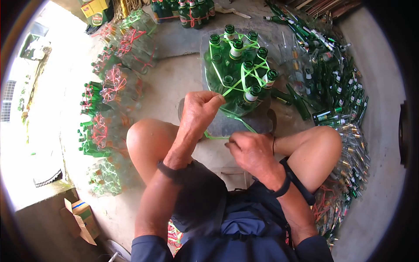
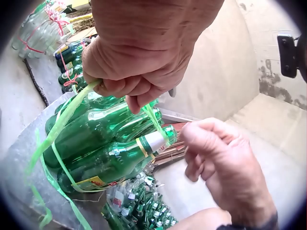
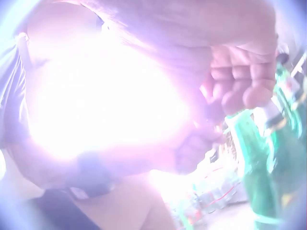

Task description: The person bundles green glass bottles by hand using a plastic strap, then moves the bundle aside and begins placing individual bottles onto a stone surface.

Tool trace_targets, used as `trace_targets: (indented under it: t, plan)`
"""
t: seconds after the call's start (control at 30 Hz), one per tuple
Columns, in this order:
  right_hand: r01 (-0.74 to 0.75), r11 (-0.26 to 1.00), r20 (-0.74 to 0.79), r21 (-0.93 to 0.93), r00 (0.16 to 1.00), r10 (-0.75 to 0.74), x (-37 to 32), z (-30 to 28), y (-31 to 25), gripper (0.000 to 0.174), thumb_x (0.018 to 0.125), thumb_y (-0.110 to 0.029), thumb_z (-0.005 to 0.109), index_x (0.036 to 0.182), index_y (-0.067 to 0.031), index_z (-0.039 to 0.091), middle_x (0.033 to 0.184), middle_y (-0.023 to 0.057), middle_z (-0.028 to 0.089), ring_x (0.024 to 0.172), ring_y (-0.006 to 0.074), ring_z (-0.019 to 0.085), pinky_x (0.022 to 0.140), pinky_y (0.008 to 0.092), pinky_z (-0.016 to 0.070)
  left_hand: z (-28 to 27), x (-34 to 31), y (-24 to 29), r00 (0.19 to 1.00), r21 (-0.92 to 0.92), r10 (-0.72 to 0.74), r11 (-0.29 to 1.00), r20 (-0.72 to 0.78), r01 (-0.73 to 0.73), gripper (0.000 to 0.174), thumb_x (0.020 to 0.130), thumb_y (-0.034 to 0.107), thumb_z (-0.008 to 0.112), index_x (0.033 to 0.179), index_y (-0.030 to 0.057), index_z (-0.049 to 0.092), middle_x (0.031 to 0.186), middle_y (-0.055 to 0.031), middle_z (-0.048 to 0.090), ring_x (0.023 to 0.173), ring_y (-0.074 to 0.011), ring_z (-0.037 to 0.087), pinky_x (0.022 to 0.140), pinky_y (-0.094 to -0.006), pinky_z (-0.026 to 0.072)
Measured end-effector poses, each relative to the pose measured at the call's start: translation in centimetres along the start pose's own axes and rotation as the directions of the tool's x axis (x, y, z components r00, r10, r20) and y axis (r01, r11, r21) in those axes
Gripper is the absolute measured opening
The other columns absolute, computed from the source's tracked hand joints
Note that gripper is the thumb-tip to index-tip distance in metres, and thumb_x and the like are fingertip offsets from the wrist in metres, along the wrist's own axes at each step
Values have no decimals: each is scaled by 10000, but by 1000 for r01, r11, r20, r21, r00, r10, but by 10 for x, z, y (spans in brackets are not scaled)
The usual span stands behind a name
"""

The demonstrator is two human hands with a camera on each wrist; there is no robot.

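Observation:
A bundle of green glass bottles [image 1: 235, 65] stands upright, bound round the sides and laced between the necks with bright green plastic strap [image 2: 60, 127]. My left hand [image 1: 197, 111] pinches the strap between thumb and fingers at the near side of the bottle necks. From that grip a long tail hangs down beside the bottles in the left wrist view. My right hand [image 1: 253, 153] is off the bottles, nearer my body, its fingers loosely curled with nothing visible in them. Glare washes out much of the right wrist view, where the right fingers [image 3: 240, 86] show curled.
Under the bundle is a dark grey slab [image 1: 218, 126]. Bundles of bottles tied with red strap [image 1: 114, 83] line the left side. Loose bottles [image 1: 327, 83] lie heaped along the right wall. A cardboard box [image 1: 85, 218] sits at the lower left.

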State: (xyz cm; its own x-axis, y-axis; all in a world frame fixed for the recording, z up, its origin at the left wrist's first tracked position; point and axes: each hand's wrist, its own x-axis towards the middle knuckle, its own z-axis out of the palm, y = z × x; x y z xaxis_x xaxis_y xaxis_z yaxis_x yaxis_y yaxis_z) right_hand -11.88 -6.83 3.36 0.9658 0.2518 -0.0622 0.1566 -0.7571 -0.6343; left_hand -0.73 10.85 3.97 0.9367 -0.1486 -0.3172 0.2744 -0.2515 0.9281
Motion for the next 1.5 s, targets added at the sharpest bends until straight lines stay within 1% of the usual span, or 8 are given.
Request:
trace_targets:
  t: [0.07, 0.2, 0.5, 0.57, 0.77, 0.87, 1.1, 1.5]
  plan:
    - [190, 981, -339, -25, 922, -187, 23, -37, -8, 184, 835, -90, 810, 940, -54, 663, 863, 120, 610, 832, 375, 650, 736, 482, 535, 2, 0, -3, 994, 40, 103, 994, -32, -101, 225, 952, 173, 728, 955, -41, 798, 627, 70, 523, 572, -40, 434, 514, -286, 340]
    - [246, 929, -482, -278, 801, -356, 67, -79, -1, 250, 787, -63, 840, 986, -57, 689, 962, 93, 584, 917, 321, 611, 787, 445, 529, 1, -2, 1, 998, 42, 57, 998, -38, -55, 229, 952, 159, 722, 965, -57, 797, 635, 59, 543, 583, -44, 446, 517, -289, 351]
    - [317, 901, -296, -295, 867, -402, 97, -80, 29, 159, 861, -130, 779, 839, -47, 646, 889, 119, 595, 891, 340, 646, 768, 476, 549, 0, 4, -3, 978, 160, 196, 970, -75, -182, 233, 962, 136, 703, 954, -86, 773, 684, 37, 600, 637, -49, 499, 558, -280, 414]
    - [310, 915, -291, -258, 878, -380, 98, -81, 29, 147, 860, -110, 759, 814, -37, 640, 865, 135, 591, 868, 360, 644, 756, 480, 547, -1, 2, 3, 973, 149, 214, 969, -89, -199, 198, 903, 123, 682, 911, -52, 775, 635, -121, 663, 597, -107, 576, 589, -346, 494]
    - [279, 936, -318, -216, 886, -337, 102, -77, 31, 122, 833, -86, 734, 787, -28, 637, 850, 147, 588, 843, 375, 645, 742, 487, 547, -7, 6, 14, 917, 359, 399, 859, -24, -365, 128, 869, 66, 657, 819, -38, 713, 631, -210, 581, 523, -224, 562, 569, -397, 476]
    - [274, 945, -351, -177, 880, -321, 102, -74, 31, 124, 817, -82, 734, 769, -27, 635, 843, 147, 587, 842, 375, 651, 733, 488, 551, -15, 10, 41, 899, 543, 416, 728, 137, -419, 140, 913, 78, 687, 927, -45, 750, 646, -120, 620, 634, -81, 577, 600, -328, 502]
    - [231, 957, -380, -174, 881, -282, 103, -66, 33, 108, 807, -84, 742, 762, -31, 660, 843, 142, 610, 855, 366, 669, 749, 478, 578, -10, 33, 78, 792, 651, 513, 484, 330, -585, 110, 879, 82, 671, 822, 5, 724, 679, -220, 624, 582, -390, 620, 589, -431, 523]
    - [257, 950, -389, -176, 868, -307, 99, -62, 27, 84, 796, -57, 773, 789, -38, 692, 898, 132, 626, 891, 349, 645, 764, 463, 574, -3, 89, 87, 754, 673, 446, 362, 483, -645, 126, 862, 97, 686, 819, -11, 733, 712, -238, 650, 661, -426, 666, 636, -471, 539]
